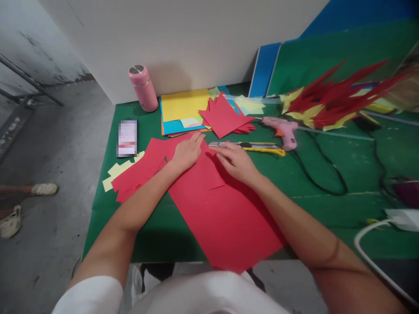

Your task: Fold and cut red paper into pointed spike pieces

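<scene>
A large red paper sheet (225, 222) lies at a slant on the green table and reaches past its front edge. A smaller red paper piece (211, 172) rests on its upper part. My left hand (187, 152) lies flat on the paper near its far edge, fingers stretched out. My right hand (238, 162) is at the paper's far right edge, fingers extended and thumb apart; I see nothing gripped in it. Just beyond its fingertips is a yellow utility knife (262, 148), blade end pointing left. Left of my left hand lie red paper strips (140, 172).
A pink glue gun (283, 131) with a black cord lies right of stacked red star-shaped cutouts (225, 117). Coloured sheets (183, 107), a pink bottle (144, 89) and a phone (127, 138) are behind and left. Red paper flames (330, 102) stand at right; a white cable (369, 261) hangs nearer.
</scene>
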The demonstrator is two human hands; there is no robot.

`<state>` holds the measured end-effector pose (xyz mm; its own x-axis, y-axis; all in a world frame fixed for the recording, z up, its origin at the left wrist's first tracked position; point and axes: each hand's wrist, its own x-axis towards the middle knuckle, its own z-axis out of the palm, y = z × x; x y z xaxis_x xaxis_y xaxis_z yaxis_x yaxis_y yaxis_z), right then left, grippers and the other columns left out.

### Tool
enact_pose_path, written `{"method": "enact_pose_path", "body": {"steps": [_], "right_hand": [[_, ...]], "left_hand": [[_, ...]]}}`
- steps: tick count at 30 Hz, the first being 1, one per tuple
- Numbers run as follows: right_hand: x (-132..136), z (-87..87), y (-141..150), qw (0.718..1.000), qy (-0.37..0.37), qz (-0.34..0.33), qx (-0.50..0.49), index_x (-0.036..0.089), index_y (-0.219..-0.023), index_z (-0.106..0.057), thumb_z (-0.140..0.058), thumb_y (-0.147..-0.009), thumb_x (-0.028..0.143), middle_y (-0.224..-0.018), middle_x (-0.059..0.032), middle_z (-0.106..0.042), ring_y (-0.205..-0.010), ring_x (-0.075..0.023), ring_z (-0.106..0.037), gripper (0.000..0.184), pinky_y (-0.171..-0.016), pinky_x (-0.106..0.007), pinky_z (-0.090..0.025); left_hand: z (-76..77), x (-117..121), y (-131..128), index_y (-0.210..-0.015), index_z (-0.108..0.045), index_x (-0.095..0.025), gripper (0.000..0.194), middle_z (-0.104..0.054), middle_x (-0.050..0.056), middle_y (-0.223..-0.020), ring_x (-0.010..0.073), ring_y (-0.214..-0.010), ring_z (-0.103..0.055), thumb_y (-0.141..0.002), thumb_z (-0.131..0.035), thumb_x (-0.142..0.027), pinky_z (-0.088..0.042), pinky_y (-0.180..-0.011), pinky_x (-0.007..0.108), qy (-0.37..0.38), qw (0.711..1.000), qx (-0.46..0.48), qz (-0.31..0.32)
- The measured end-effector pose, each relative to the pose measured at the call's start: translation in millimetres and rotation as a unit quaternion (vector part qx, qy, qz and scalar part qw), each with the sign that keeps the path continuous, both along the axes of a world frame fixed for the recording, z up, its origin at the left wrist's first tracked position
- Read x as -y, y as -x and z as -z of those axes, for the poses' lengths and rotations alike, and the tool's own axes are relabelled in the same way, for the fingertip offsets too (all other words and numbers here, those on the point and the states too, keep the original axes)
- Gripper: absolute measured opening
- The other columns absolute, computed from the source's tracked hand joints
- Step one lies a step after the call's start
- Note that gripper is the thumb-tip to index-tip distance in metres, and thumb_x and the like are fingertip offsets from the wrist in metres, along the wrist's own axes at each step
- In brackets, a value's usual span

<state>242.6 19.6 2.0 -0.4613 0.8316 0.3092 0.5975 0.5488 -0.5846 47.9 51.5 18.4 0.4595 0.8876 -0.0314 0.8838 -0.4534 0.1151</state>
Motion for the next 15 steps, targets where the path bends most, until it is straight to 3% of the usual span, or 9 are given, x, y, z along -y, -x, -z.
{"method": "enact_pose_path", "body": {"steps": [2, 6, 11, 15], "right_hand": [[-7, 8.3, -1, 0.996, -0.057, -0.002, 0.075, 0.017, -0.123, -0.067, -0.037, -0.098, 0.023, -0.095, -0.0149, -0.066, -0.089, -0.0277, -0.058, 0.039, -0.079, -0.042, -0.046], [-14, 11.2, -3, 0.983, -0.102, -0.031, 0.147, 0.014, -0.121, -0.068, -0.036, -0.094, 0.014, -0.096, -0.0155, -0.068, -0.088, -0.027, -0.057, 0.042, -0.081, -0.042, -0.044], [-17, -0.4, -14, 0.977, -0.125, -0.092, 0.147, 0.016, -0.107, -0.075, -0.043, -0.085, 0.011, -0.077, -0.0104, -0.065, -0.074, -0.024, -0.055, 0.04, -0.074, -0.04, -0.044], [-16, -3.4, -26, 0.975, -0.111, -0.161, 0.107, 0.021, -0.102, -0.077, -0.044, -0.083, 0.013, -0.074, -0.0067, -0.067, -0.072, -0.0208, -0.059, 0.039, -0.075, -0.038, -0.047]], "left_hand": [[2.2, 1, 0, -0.148, -0.04, -0.014, 0.053, -0.041, 0.013, -0.153, 0.0244, -0.11, -0.063, -0.095, -0.034, -0.013, -0.052, -0.081, 0.032, -0.004, 1.0, 0.009, -0.003], [4.3, 0, 0, -0.146, -0.042, -0.013, 0.052, -0.043, 0.012, -0.153, 0.0245, -0.108, -0.064, -0.095, -0.033, -0.014, -0.052, -0.078, 0.032, -0.012, 1.0, 0.019, -0.002], [6.4, 0, -1, -0.145, -0.043, -0.012, 0.05, -0.044, 0.013, -0.152, 0.0232, -0.106, -0.064, -0.095, -0.034, -0.012, -0.052, -0.078, 0.031, -0.017, 1.0, 0.019, -0.006], [5.6, 2, -4, -0.138, -0.049, -0.01, 0.044, -0.046, 0.014, -0.149, 0.023, -0.107, -0.063, -0.097, -0.036, -0.015, -0.051, -0.081, 0.031, -0.03, 0.998, 0.027, -0.042]]}}
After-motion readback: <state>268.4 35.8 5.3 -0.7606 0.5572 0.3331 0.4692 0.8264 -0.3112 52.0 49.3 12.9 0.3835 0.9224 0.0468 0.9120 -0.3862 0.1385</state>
